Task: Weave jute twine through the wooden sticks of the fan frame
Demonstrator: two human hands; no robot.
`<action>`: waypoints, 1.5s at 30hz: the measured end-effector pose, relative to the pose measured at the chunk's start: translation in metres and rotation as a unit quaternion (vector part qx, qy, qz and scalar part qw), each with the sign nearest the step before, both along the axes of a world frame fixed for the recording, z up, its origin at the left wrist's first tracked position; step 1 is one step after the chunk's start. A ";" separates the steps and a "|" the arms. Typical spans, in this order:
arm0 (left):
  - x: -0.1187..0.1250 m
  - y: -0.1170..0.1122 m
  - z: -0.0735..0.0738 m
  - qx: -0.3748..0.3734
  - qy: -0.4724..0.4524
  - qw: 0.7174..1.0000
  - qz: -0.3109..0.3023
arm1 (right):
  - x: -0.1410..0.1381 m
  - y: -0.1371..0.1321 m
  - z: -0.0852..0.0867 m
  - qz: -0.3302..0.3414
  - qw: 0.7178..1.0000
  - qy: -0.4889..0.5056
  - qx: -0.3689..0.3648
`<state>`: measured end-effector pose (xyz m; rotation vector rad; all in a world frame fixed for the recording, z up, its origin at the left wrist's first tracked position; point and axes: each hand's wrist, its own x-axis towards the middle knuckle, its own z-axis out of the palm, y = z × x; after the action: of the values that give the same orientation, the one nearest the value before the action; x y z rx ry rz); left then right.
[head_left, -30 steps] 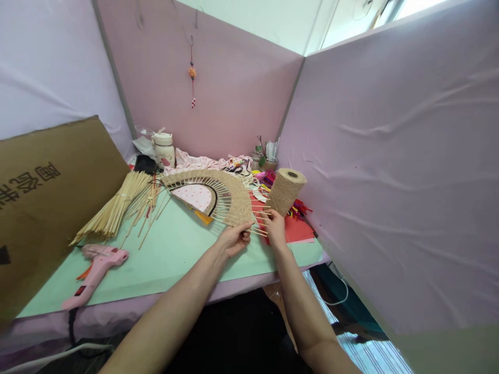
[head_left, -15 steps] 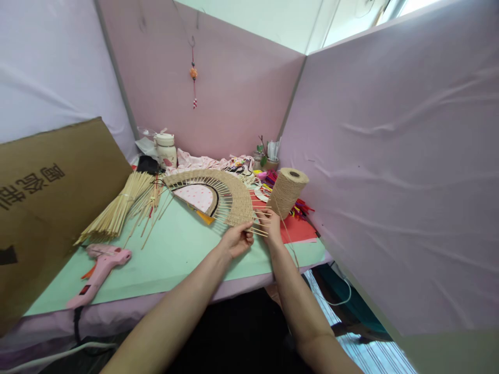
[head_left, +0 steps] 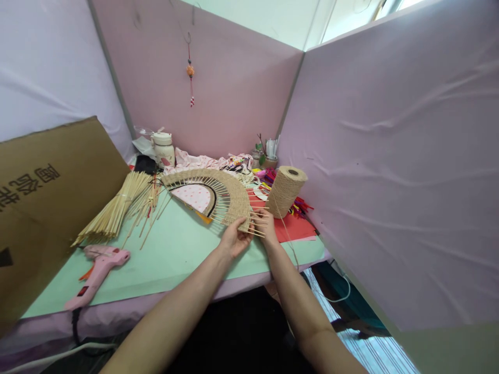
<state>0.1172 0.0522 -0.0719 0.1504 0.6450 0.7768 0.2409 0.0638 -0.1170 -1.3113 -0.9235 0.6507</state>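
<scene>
A fan-shaped piece woven of jute twine over thin bamboo sticks [head_left: 218, 192] lies on the green table top [head_left: 171, 254]. My left hand [head_left: 235, 238] pinches its near right corner, fingers closed on the woven edge. My right hand [head_left: 267, 223] is beside it, fingers closed among the bare stick ends, where a strand of twine runs. That strand leads from a tall spool of jute twine [head_left: 286, 190] standing just behind my right hand and hangs down over the table edge.
A bundle of bamboo sticks [head_left: 117, 208] and loose sticks lie at the left. A pink glue gun [head_left: 97, 267] rests near the front left. A cardboard sheet [head_left: 47, 192] leans at the left. A white jar [head_left: 164, 149], cloth and coloured craft bits crowd the back. Pink partition walls enclose the table.
Both hands have shifted slightly up and left along the fan's right end. The right hand has moved from beside the spool onto the stick ends.
</scene>
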 end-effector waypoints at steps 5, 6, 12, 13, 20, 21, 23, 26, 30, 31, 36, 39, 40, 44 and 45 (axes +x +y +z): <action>-0.001 0.000 -0.001 -0.014 -0.019 0.999 -0.025 | 0.000 -0.002 0.004 -0.003 1.000 -0.003 -0.009; -0.001 0.000 -0.001 -0.016 -0.022 0.999 -0.026 | 0.001 -0.002 0.005 -0.008 1.000 -0.006 -0.012; -0.001 -0.004 0.003 -0.025 -0.029 0.999 -0.030 | 0.014 -0.007 0.013 -0.040 0.999 -0.030 -0.021; -0.002 -0.004 0.004 -0.026 -0.030 0.999 -0.030 | 0.015 -0.007 0.013 -0.043 0.998 -0.035 -0.022; -0.004 -0.003 0.005 -0.022 -0.034 0.999 -0.034 | 0.018 -0.014 0.012 -0.036 0.997 -0.069 -0.028; -0.004 -0.003 0.005 -0.022 -0.031 0.999 -0.032 | 0.020 -0.016 0.013 -0.025 0.996 -0.075 -0.028; -0.003 -0.003 0.005 -0.021 -0.028 0.999 -0.027 | 0.029 -0.022 0.017 -0.002 0.996 -0.088 -0.027; -0.003 -0.004 0.005 -0.021 -0.024 0.999 -0.022 | 0.044 -0.035 0.026 0.020 0.993 -0.115 -0.022; -0.004 -0.005 0.006 -0.021 -0.023 0.999 -0.024 | 0.057 -0.046 0.038 0.001 0.970 -0.241 0.018; -0.005 -0.005 0.007 -0.020 -0.023 0.999 -0.025 | 0.057 -0.046 0.041 -0.012 0.963 -0.268 0.030; -0.010 -0.006 0.008 -0.019 -0.027 0.999 -0.030 | 0.052 -0.031 0.049 -0.031 0.977 -0.210 0.034; -0.014 -0.007 0.008 -0.017 -0.036 0.999 -0.036 | 0.043 -0.019 0.044 -0.001 0.997 -0.080 -0.006; -0.014 -0.007 0.009 -0.017 -0.039 0.998 -0.038 | 0.039 -0.015 0.041 0.008 0.999 -0.050 -0.017; -0.016 -0.008 0.009 -0.018 -0.066 0.997 -0.046 | 0.013 0.003 0.023 0.027 0.999 0.010 -0.028; -0.016 -0.008 0.009 -0.019 -0.075 0.996 -0.049 | 0.006 0.009 0.019 0.028 0.999 0.023 -0.026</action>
<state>0.1014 0.0439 -0.0625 0.0876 0.5068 0.6739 0.2473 0.0730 -0.0980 -1.3153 -0.9145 0.7507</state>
